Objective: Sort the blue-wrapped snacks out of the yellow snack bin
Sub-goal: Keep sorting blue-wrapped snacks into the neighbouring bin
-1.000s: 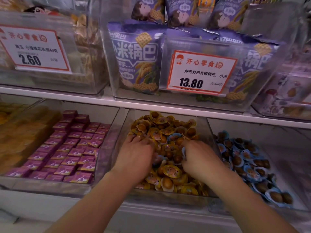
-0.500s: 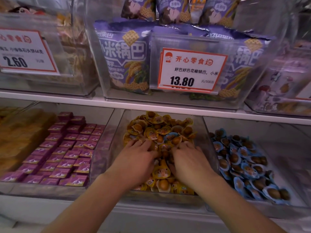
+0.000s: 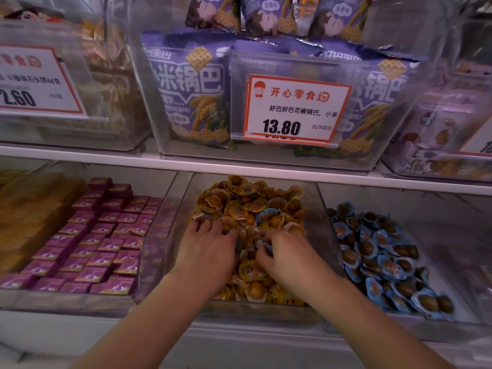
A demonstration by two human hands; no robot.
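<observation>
I am pinching a blue-wrapped snack (image 3: pixel 267 248) with my right hand (image 3: pixel 288 258) mid-bin in the yellow snack bin (image 3: pixel 323 222); my left hand (image 3: pixel 206 247) is lying spread on the pile. Another blue one (image 3: pixel 267 213) is waiting at twelve o'clock; I'm lifting slowly so neighbouring yellow packets aren't dragged out.

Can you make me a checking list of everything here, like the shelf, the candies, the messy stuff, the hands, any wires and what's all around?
Surface: white shelf above, clear yellow snack bin below it.
Job's things: yellow-wrapped snacks fill the bin; a stray blue-wrapped snack lies among them, another blue wrapper sits at the right fingers.
Clutter: nothing seen outside the bins.
Hands: left hand rests flat on the pile; right hand curls round the blue wrapper.
Cables: nothing seen.
Surroundings: bin of blue snacks to the right, purple boxes to the left, purple bags and a 13.80 price tag above.
</observation>
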